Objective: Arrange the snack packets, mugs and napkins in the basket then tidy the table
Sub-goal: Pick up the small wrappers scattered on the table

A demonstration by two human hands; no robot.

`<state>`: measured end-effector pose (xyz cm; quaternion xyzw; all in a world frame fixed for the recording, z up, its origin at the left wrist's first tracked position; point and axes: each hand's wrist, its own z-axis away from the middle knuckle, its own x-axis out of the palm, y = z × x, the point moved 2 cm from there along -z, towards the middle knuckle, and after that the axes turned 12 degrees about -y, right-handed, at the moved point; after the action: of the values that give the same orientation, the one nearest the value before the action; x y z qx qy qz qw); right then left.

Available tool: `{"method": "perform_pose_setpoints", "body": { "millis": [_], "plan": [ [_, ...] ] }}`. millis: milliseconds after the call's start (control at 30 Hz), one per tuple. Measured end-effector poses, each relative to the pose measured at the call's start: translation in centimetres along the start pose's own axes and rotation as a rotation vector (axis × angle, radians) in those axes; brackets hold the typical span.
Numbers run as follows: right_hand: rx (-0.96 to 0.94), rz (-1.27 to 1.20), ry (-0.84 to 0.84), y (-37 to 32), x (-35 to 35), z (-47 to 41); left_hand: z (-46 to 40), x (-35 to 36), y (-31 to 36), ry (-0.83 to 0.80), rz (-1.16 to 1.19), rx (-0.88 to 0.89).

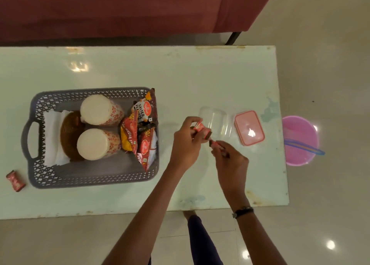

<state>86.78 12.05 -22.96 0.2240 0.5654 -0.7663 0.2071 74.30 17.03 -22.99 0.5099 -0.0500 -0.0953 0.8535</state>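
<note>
Now, from the head camera, we list what we see.

Table [180, 74]: we see a pale glossy top with worn, stained edges, running left to right.

Basket [94, 176]: we find a grey perforated basket with a side handle standing toward the table's left end, nearer the front edge than the back.

Mugs [98, 109]: we count two white mugs with red flower prints, upside down inside the basket, one behind the other, touching a brown round thing [69, 134] on their left.

Napkins [52, 136]: we see white paper lying against the basket's left wall, partly under the brown thing.

Snack packets [140, 132]: we see red and orange packets propped along the basket's right wall, one marked salted peanuts.

Left hand [187, 142]: we see its fingers curled around a small red wrapper [200, 127], held above the table right of the basket.

Right hand [230, 160]: we see it pinching another small red wrapper [217, 146], just beside the left hand.

Clear box [215, 122]: we see it on the table behind the hands, toward the right end.

Pink lid [249, 127]: we see it lying flat just right of the clear box.

Loose wrapper [15, 180]: we see it on the table near the front left corner of the basket, outside it.

Pink bucket [300, 140]: we see it on the floor past the table's right edge, with a blue handle [304, 147].
</note>
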Motion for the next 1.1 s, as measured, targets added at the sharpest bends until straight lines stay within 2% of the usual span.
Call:
{"method": "perform_pose_setpoints", "body": {
  "millis": [133, 333, 500, 633, 900, 1100],
  "plan": [
    [0.095, -0.062, 0.065, 1.3, -2.5, -1.3, -2.9, 3.0, 1.0, 0.074, -0.138, 0.026],
    [0.115, -0.054, 0.062, 1.7, -3.7, -2.3, -3.3, 3.3, 0.3, 0.051, -0.25, -0.019],
    [0.066, -0.092, 0.051, 0.3, -3.4, -2.7, -0.9, 2.5, -1.2, 0.119, -0.168, -0.057],
    [0.087, -0.201, -0.023, -0.9, -2.8, -3.9, 0.6, 2.1, -1.7, 0.141, -0.088, -0.081],
    [0.012, -0.193, -0.071, -2.5, -1.6, -1.9, 2.2, 0.1, -1.0, 0.178, 0.027, 0.017],
    [-0.113, -0.178, -0.202, -8.1, 3.1, -0.6, 5.2, -5.9, 0.2, 0.283, 0.122, 0.074]
  ]
}}
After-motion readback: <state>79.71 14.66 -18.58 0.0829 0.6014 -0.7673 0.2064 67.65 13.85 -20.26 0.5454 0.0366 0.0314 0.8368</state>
